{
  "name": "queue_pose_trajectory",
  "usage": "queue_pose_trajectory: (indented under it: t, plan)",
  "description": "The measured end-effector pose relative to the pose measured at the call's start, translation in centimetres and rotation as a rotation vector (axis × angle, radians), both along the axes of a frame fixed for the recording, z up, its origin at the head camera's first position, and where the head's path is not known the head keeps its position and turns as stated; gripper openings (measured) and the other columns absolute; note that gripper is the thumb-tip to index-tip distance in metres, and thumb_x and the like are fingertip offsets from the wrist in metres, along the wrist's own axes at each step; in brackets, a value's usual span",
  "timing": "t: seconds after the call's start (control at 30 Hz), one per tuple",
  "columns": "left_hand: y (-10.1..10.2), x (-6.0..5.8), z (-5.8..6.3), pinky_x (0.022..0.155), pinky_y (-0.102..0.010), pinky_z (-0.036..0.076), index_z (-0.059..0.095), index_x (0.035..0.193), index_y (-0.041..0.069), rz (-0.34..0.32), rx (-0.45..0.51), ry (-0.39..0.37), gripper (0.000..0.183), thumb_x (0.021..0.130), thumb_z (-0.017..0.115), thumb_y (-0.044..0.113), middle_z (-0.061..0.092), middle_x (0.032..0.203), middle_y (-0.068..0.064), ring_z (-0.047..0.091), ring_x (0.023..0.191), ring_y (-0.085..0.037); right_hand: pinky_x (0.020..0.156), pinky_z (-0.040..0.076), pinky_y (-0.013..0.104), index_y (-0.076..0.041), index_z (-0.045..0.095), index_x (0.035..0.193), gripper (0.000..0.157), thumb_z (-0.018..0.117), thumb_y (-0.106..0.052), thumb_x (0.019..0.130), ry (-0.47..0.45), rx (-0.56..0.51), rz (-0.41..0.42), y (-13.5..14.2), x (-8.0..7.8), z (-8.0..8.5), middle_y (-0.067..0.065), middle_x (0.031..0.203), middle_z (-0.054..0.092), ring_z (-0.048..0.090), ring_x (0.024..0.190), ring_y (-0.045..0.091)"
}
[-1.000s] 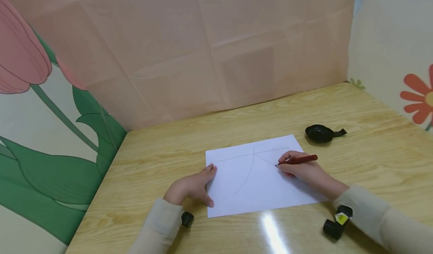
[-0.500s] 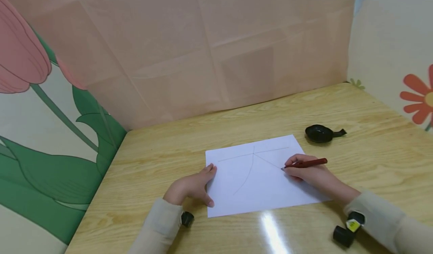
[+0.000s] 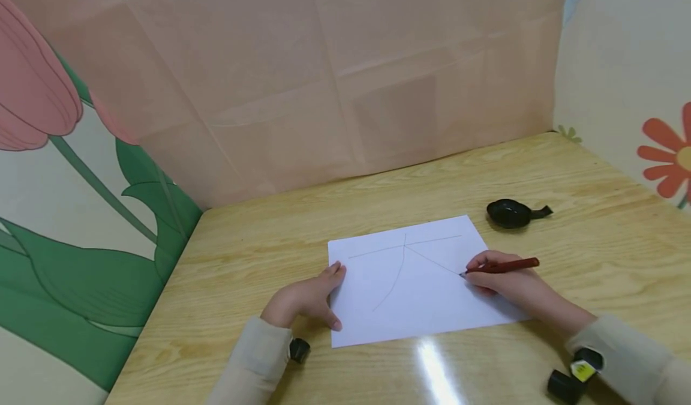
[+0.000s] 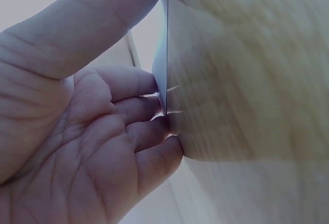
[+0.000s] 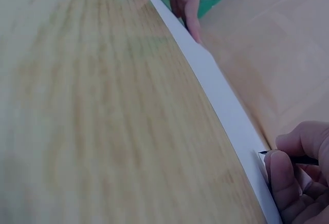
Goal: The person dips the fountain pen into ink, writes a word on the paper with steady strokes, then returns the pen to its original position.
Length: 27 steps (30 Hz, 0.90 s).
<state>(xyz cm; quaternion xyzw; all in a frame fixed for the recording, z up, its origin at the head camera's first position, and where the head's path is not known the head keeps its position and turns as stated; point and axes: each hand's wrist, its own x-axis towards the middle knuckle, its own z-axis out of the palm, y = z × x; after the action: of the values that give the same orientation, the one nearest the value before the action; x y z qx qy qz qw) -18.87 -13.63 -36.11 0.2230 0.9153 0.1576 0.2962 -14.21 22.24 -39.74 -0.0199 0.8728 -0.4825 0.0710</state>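
A white sheet of paper [image 3: 421, 309] lies on the wooden table, bearing a long slanted line, a curved stroke crossing it and a straight line running down to the right. My left hand [image 3: 305, 297] rests at the sheet's left edge, thumb and fingers spread; in the left wrist view the fingertips [image 4: 149, 131] meet that edge. With my right hand [image 3: 513, 282] I pinch a dark red pen [image 3: 510, 265], its tip at the lower end of the straight line. The right wrist view shows the pen's dark tip [image 5: 263, 152] close over the paper [image 5: 226, 106].
Beyond the sheet's upper right corner sits a small, black, pan-shaped dish [image 3: 509, 213] with a short handle. A pinkish-beige cloth [image 3: 345, 81] hangs along the table's back edge. Walls with painted flowers flank the table [image 3: 243, 243], and light glares on its near part.
My right hand and the pen have slid right and slightly towards me, and the straight line has grown longer along that path. My left hand and the paper have stayed in place.
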Motion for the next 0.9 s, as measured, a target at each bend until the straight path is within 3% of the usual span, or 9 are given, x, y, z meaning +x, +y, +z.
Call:
queue_pose_trajectory:
  t: [0.37,0.9]
  plan:
    - [0.1,0.2,0.2,0.114,-0.04,0.015,0.015,0.149,0.006,-0.003,-0.002,0.006,0.105,0.069,0.081,0.021,0.004,0.156,-0.008,0.006,0.143,-0.022,0.055,0.038,0.023,-0.001,0.058,0.102,0.031,0.066,-0.025,0.085,-0.066,-0.066,-0.016,1.1,1.3,0.0,0.001,0.07,0.055,0.049,0.061,0.011]
    - [0.2,0.0,0.1,0.114,-0.04,0.015,0.013,0.149,0.007,-0.008,-0.022,0.01,0.105,0.07,0.08,0.023,0.002,0.156,-0.008,0.005,0.143,-0.022,0.055,0.041,0.021,0.001,0.057,0.102,0.033,0.065,-0.026,0.086,-0.06,-0.048,-0.042,2.3,2.7,0.0,-0.001,0.072,0.056,0.05,0.062,0.007]
